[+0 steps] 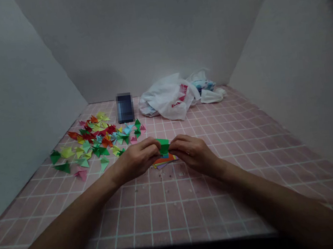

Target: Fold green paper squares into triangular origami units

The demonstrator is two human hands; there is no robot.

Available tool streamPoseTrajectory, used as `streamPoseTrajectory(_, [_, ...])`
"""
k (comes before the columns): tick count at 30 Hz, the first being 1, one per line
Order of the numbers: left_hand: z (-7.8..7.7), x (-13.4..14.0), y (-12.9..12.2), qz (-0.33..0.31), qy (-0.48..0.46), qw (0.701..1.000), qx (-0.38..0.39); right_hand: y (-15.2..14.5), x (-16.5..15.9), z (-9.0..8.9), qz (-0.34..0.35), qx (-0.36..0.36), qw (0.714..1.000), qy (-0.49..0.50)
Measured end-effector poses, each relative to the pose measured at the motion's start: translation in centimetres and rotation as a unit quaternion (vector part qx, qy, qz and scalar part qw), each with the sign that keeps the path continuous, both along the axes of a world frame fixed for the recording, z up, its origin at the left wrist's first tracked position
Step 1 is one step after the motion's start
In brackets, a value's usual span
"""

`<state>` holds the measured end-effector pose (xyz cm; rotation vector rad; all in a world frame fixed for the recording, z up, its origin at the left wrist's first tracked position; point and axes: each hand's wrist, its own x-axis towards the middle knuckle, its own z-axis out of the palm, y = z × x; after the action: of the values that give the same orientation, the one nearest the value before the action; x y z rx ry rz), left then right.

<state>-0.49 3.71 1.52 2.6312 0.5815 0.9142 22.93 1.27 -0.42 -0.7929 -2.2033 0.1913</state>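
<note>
A small green sheet of paper (164, 145) is held up between my two hands at the middle of the table. My left hand (144, 155) pinches its left edge, fingers closed. On the other side, my right hand (191, 150) grips the right edge between thumb and fingers. The paper looks folded, though my fingers cover its ends. Just beneath it lies a stack of coloured paper sheets (167, 162), with orange, yellow and purple edges showing. To the left of my left hand spreads a pile of small folded paper pieces (99, 150) in red, yellow, green, blue and pink.
The table (240, 148) has a pink cloth with a white grid. A dark, pixelated screen-like object (125, 108) stands at the back. White plastic bags (169, 96) lie crumpled against the back wall, beside a blue patterned bundle (204, 85). Pale walls enclose three sides.
</note>
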Motion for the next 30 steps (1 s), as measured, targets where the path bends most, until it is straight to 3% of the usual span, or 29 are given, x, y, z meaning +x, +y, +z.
streamPoseTrajectory(3, [-0.8,0.6,-0.2,0.026,-0.060,0.997,0.045,-0.7,-0.4,-0.6,-0.021,0.019,0.999,0.021])
streamPoseTrajectory(7, [-1.7,1.5,-0.7,0.085,-0.120,0.988,0.049,-1.1,-0.8,-0.9,0.009,0.058,0.997,0.042])
streamPoseTrajectory(12, [-2.2,2.0,-1.0,0.096,-0.129,0.987,-0.010,-1.0,-0.9,-1.1,0.029,0.064,0.997,0.037])
streamPoseTrajectory(15, [-2.7,2.2,-1.2,0.101,-0.166,0.976,-0.102,-1.1,-1.0,-1.1,-0.006,0.094,0.995,0.023])
streamPoseTrajectory(18, [-3.3,2.6,-1.6,0.122,-0.251,0.926,-0.256,-1.6,-1.1,-1.1,-0.066,0.099,0.993,0.027])
streamPoseTrajectory(22, [-3.3,3.1,-2.0,0.124,-0.259,0.853,-0.435,-2.0,-1.3,-1.1,-0.096,0.060,0.991,0.065])
streamPoseTrajectory(30, [-3.3,3.6,-2.5,0.059,-0.305,0.748,-0.587,-2.3,-1.8,-1.6,-0.035,0.043,0.997,0.049])
